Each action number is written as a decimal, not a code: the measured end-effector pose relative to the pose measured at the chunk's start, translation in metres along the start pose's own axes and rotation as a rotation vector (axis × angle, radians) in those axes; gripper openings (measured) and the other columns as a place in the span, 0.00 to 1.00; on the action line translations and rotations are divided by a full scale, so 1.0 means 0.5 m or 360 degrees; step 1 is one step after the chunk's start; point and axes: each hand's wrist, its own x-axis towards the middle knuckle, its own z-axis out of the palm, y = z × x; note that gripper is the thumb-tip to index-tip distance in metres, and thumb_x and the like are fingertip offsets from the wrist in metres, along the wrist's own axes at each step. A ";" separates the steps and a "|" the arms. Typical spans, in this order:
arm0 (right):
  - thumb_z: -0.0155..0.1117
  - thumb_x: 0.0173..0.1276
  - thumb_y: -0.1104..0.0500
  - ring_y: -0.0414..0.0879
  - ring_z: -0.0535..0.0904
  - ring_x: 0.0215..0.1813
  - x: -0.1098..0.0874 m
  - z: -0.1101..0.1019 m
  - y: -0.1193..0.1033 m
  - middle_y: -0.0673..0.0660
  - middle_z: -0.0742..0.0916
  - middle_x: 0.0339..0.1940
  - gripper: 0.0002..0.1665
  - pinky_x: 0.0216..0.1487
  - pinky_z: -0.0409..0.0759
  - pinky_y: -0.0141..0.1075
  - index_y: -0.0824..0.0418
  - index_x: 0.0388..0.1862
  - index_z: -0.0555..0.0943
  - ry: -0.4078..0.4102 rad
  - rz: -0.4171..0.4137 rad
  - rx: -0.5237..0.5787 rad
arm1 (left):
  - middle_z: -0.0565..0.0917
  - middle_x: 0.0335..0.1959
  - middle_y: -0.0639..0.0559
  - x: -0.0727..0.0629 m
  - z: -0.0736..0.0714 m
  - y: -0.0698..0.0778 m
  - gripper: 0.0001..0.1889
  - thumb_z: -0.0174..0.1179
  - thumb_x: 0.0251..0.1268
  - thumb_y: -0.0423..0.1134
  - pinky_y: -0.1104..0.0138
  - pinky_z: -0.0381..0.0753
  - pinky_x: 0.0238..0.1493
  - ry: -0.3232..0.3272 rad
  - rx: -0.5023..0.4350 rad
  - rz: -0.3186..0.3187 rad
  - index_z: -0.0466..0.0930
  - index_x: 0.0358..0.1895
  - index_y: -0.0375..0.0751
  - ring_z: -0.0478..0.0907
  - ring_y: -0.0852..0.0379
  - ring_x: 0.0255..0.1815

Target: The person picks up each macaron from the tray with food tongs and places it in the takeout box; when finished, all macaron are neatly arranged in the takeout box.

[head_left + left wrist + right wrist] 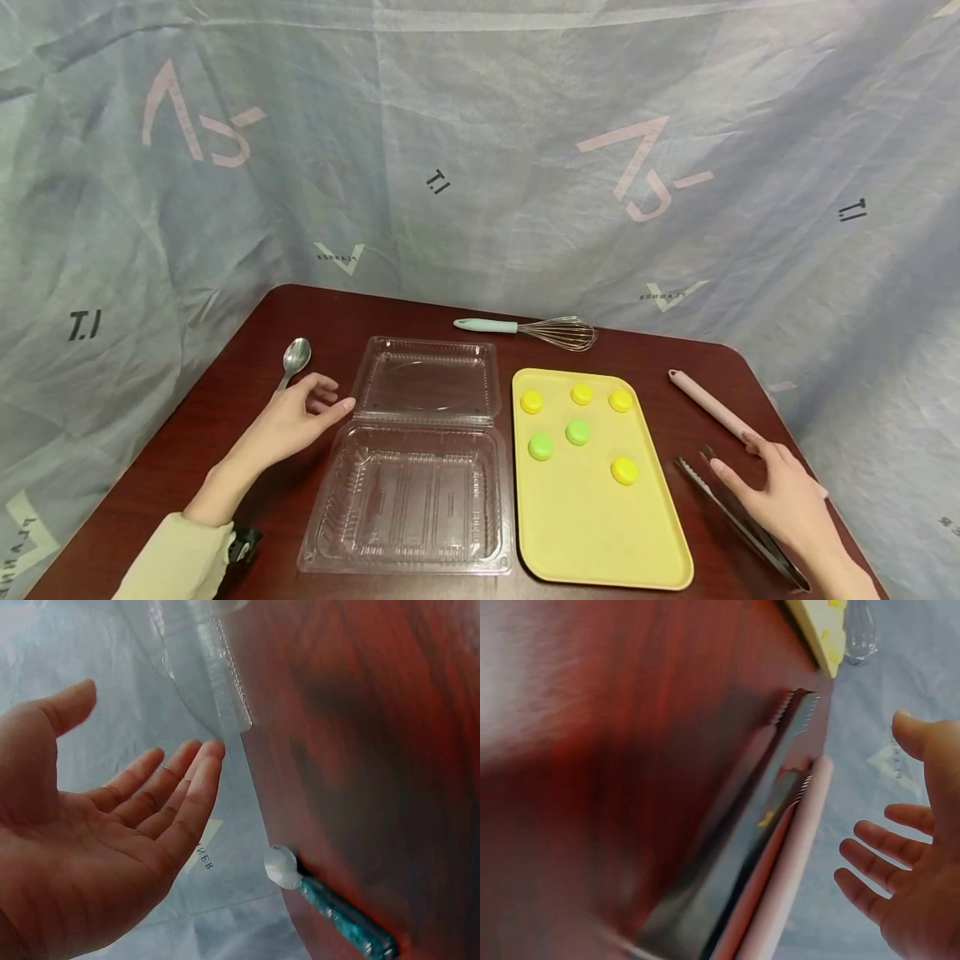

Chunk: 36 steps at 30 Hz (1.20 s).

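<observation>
My left hand (296, 421) hovers left of an open clear plastic container (420, 500), its fingers relaxed and holding nothing. Behind that hand lies a spoon (297, 356); its teal handle (345, 919) shows in the left wrist view. My right hand (787, 504) is above metal tongs (738, 521) and a pink rolling pin (712, 406). In the right wrist view the right hand (911, 870) is empty with fingers spread, apart from the tongs (742, 847). Between the hands, a yellow tray (592, 542) bears several yellow macarons (624, 471) and two green macarons (577, 432).
A whisk (558, 332) with a light blue handle lies near the back edge of the dark red table (637, 354). The container's lid (423, 383) is folded back, away from me. A grey printed curtain (480, 167) hangs behind and beside the table.
</observation>
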 end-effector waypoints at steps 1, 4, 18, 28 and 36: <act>0.68 0.67 0.40 0.72 0.72 0.55 -0.004 0.003 0.003 0.73 0.76 0.55 0.45 0.44 0.69 0.65 0.73 0.67 0.68 -0.0002 0.0004 -0.0006 | 0.84 0.44 0.43 -0.001 0.002 0.000 0.26 0.64 0.68 0.54 0.54 0.80 0.45 -0.0012 -0.0004 -0.0020 0.77 0.53 0.32 0.83 0.50 0.42; 0.71 0.64 0.40 0.74 0.73 0.55 -0.014 0.012 0.012 0.75 0.77 0.55 0.45 0.45 0.70 0.65 0.73 0.65 0.70 -0.0016 -0.0013 -0.0009 | 0.84 0.42 0.45 -0.006 0.006 0.000 0.25 0.64 0.68 0.51 0.58 0.80 0.41 -0.0078 -0.0076 -0.0078 0.77 0.52 0.30 0.81 0.53 0.39; 0.72 0.60 0.35 0.74 0.73 0.55 -0.037 0.026 0.035 0.79 0.75 0.55 0.53 0.48 0.72 0.66 0.77 0.63 0.69 -0.0277 0.0046 -0.0048 | 0.82 0.32 0.44 -0.019 0.033 -0.013 0.16 0.65 0.68 0.38 0.61 0.84 0.35 -0.0269 -0.0564 -0.0149 0.77 0.48 0.26 0.81 0.51 0.30; 0.77 0.56 0.40 0.64 0.79 0.45 -0.046 0.043 0.046 0.74 0.79 0.48 0.48 0.42 0.76 0.59 0.79 0.57 0.74 -0.0259 0.0049 -0.0047 | 0.82 0.28 0.46 -0.024 0.042 -0.014 0.13 0.64 0.69 0.38 0.63 0.82 0.31 -0.0275 -0.0529 -0.0161 0.79 0.44 0.27 0.80 0.52 0.27; 0.76 0.58 0.40 0.62 0.80 0.40 -0.046 0.044 0.047 0.72 0.80 0.43 0.45 0.39 0.78 0.57 0.80 0.53 0.75 -0.0291 0.0066 -0.0065 | 0.80 0.24 0.48 -0.023 0.046 -0.016 0.11 0.65 0.68 0.38 0.65 0.78 0.26 -0.0244 -0.0519 -0.0162 0.80 0.41 0.29 0.77 0.54 0.23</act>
